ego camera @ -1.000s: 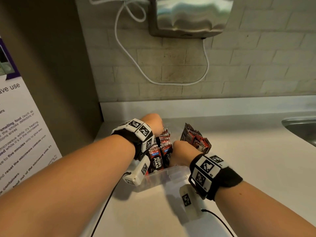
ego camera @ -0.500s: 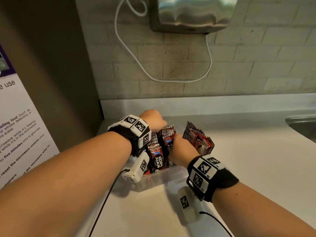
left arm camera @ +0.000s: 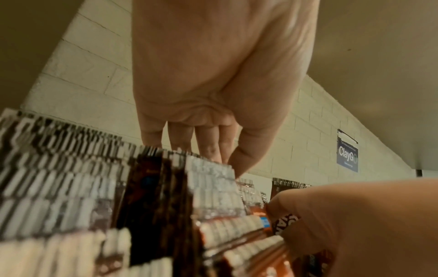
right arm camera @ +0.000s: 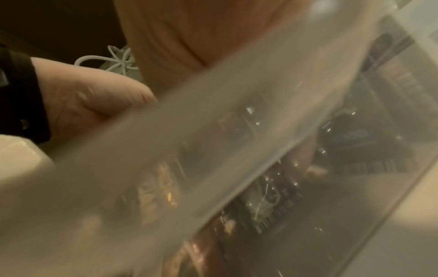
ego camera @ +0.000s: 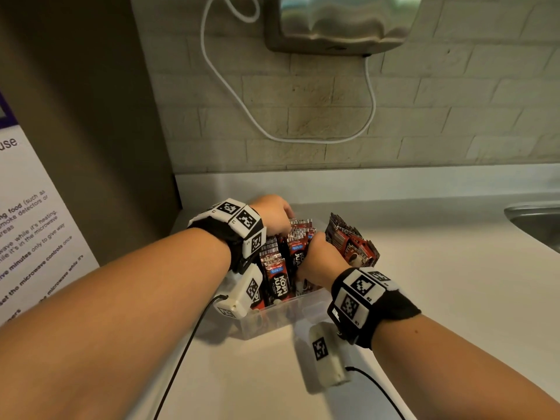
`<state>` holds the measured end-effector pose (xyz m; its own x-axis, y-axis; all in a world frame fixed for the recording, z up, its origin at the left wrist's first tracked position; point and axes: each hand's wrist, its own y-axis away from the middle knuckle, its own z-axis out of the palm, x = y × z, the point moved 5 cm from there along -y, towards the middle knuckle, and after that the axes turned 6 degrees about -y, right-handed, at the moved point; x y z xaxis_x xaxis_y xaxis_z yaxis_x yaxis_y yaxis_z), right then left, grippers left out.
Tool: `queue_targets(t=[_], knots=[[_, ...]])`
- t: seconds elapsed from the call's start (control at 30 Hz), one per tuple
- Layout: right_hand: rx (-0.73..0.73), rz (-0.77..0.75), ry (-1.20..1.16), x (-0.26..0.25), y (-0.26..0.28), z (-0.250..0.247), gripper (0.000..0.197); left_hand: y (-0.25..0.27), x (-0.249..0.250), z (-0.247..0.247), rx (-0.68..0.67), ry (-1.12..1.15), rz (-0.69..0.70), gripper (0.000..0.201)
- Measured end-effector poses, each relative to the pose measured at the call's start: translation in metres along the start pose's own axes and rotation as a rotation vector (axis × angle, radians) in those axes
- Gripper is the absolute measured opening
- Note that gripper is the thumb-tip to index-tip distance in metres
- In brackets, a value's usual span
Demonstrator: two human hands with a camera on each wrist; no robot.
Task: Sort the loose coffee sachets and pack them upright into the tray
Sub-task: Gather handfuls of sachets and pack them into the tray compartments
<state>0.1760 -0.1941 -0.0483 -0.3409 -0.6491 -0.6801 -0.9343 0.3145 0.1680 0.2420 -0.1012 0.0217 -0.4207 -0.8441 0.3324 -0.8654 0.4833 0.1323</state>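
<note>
A clear plastic tray (ego camera: 274, 321) stands on the counter with several red and black coffee sachets (ego camera: 277, 281) upright in it. My left hand (ego camera: 285, 228) reaches over the far side. Its fingers (left arm camera: 208, 148) go down behind a row of sachet tops (left arm camera: 208, 180) and the thumb lies on the front. My right hand (ego camera: 306, 262) is inside the tray, fingers curled round a few sachets (left arm camera: 282, 224). Another bunch of sachets (ego camera: 351, 247) leans to the right behind my right hand. The right wrist view is blurred and shows sachets (right arm camera: 272, 196) through the tray wall (right arm camera: 213, 131).
The tray sits near the counter's left end, close to a dark side panel (ego camera: 100, 147). A metal sink (ego camera: 536, 225) lies at the far right. A hand dryer (ego camera: 336, 22) with a white cable (ego camera: 303, 137) hangs on the brick wall above.
My left hand has slid right over the sachet tops. My right hand has moved a little deeper among the sachets, and the row between the hands stands tighter.
</note>
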Motion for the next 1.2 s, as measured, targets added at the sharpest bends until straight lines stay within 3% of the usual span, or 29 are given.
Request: queue_targets(t=[0.17, 0.3, 0.47, 0.7, 1.0, 1.1, 1.2], knots=[[-0.023, 0.047, 0.090, 0.002, -0.008, 0.000, 0.061, -0.004, -0.003, -0.003, 0.039, -0.013, -0.018, 0.043], [0.001, 0.104, -0.008, 0.003, -0.016, 0.003, 0.090, -0.008, -0.003, -0.005, 0.072, -0.030, -0.028, 0.045], [-0.007, 0.020, -0.110, 0.003, -0.014, -0.003, 0.118, -0.011, -0.003, -0.005, 0.075, -0.001, -0.038, 0.043], [-0.060, -0.067, -0.021, -0.006, -0.007, -0.004, 0.107, -0.010, -0.004, -0.005, 0.058, 0.003, -0.054, 0.040], [-0.037, -0.177, 0.002, -0.010, 0.001, -0.006, 0.065, -0.009, -0.007, -0.003, 0.106, 0.029, -0.062, 0.036], [-0.041, -0.221, 0.015, -0.013, 0.002, -0.004, 0.064, -0.011, -0.007, -0.002, 0.102, 0.060, -0.053, 0.035], [-0.064, -0.234, 0.013, -0.015, 0.002, -0.001, 0.076, -0.012, -0.010, -0.002, 0.076, 0.099, -0.053, 0.032]])
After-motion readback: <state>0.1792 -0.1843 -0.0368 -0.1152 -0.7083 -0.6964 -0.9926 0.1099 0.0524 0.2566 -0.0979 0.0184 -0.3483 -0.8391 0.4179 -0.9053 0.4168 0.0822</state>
